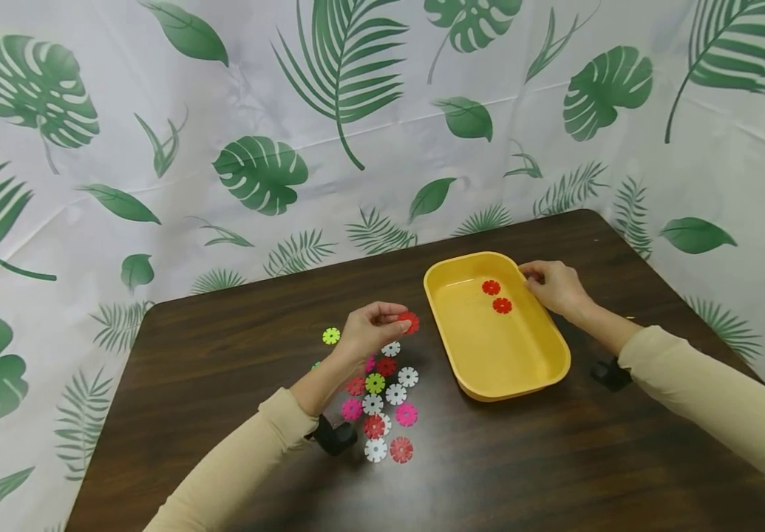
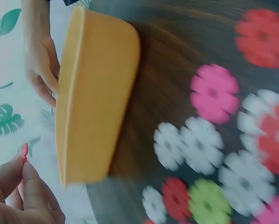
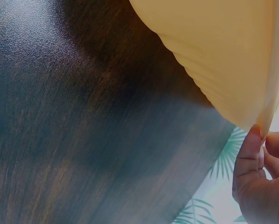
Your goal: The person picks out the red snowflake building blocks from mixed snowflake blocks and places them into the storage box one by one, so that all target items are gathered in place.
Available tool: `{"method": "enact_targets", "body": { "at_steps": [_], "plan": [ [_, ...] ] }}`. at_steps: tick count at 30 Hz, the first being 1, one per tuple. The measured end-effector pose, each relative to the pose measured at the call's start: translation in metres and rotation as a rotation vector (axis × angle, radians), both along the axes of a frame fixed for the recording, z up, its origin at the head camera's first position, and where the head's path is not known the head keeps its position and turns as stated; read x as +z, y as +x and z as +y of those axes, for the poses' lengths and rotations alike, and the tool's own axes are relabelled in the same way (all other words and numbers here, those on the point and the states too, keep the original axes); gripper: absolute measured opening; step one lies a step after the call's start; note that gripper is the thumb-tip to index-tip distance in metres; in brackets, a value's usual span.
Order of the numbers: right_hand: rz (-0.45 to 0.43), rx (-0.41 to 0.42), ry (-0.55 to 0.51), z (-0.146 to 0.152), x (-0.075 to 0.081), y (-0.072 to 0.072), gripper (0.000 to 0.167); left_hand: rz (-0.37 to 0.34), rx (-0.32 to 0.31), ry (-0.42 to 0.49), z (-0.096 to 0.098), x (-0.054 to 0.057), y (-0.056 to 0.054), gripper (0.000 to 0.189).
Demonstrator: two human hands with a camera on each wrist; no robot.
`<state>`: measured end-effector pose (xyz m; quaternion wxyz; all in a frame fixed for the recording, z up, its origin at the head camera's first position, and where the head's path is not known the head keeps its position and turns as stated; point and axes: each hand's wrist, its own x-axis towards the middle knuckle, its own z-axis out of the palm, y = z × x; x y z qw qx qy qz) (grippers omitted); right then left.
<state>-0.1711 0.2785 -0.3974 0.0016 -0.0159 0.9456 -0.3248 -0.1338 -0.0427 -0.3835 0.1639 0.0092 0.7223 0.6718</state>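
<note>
Between thumb and fingers, my left hand (image 1: 372, 330) pinches a red notched plastic disc (image 1: 409, 322), held above the table just left of the yellow tub (image 1: 495, 355). That disc shows edge-on in the left wrist view. My right hand (image 1: 558, 287) grips the tub's far right rim; in the right wrist view its thumb and fingers (image 3: 248, 154) pinch the rim's edge. Inside the tub lie a red disc (image 1: 491, 287) and another red disc (image 1: 502, 305). Beneath my left forearm and hand spread several flower-like discs in white, pink, red and green, some overlapping and partly hidden.
The dark wooden table (image 1: 222, 369) meets a leaf-printed cloth (image 1: 382, 111) at its back and right edges. A lone yellow-green disc (image 1: 331, 335) lies left of my left hand. Black wrist straps with a camera (image 1: 335, 436) sit on both arms.
</note>
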Motion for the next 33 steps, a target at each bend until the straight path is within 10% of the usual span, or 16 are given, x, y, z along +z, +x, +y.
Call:
{"method": "enact_targets", "body": {
  "at_steps": [13,33],
  "plan": [
    [0.023,-0.004,0.011,0.001,0.0,0.002,0.031,-0.167,0.033,0.137,0.099,0.004,-0.023,0.024],
    [0.04,-0.014,0.013,0.003,0.001,0.002,0.029,-0.235,0.202,-0.015,0.182,-0.029,-0.016,0.014]
  ]
}}
